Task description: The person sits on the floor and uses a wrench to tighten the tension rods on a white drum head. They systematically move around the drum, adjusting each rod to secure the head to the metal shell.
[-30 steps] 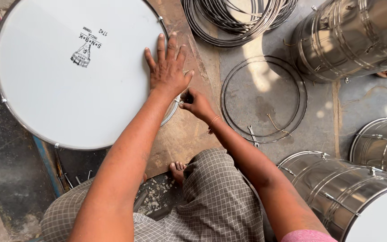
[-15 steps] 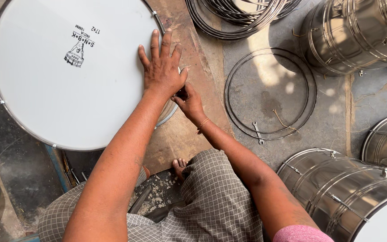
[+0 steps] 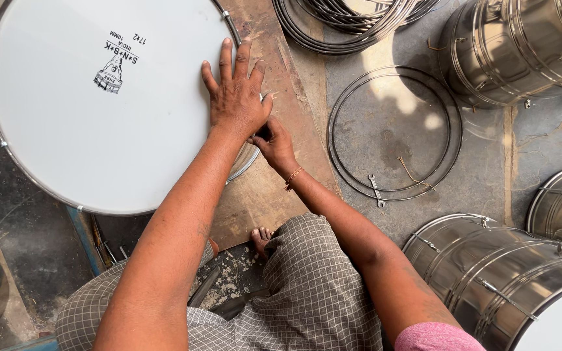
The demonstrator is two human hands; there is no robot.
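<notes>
Fingers [image 3: 229,65] of the left hand [image 3: 235,97] are lying spread flat, released, pressing the white drum [image 3: 99,110] filling the upper left of frame. Right hand [image 3: 274,146] is curling at the drum's right rim, just under the left; what it's gripping is hidden. Wire hoops [image 3: 395,133] are lying right of centre.

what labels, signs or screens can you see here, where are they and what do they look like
Printed mark: on the white drumhead, upper left of the view, left of the left hand; a small black drum-shaped emblem with short lines of black lettering beside it, upside down to the camera.
No packages, signs or screens in view.
</notes>
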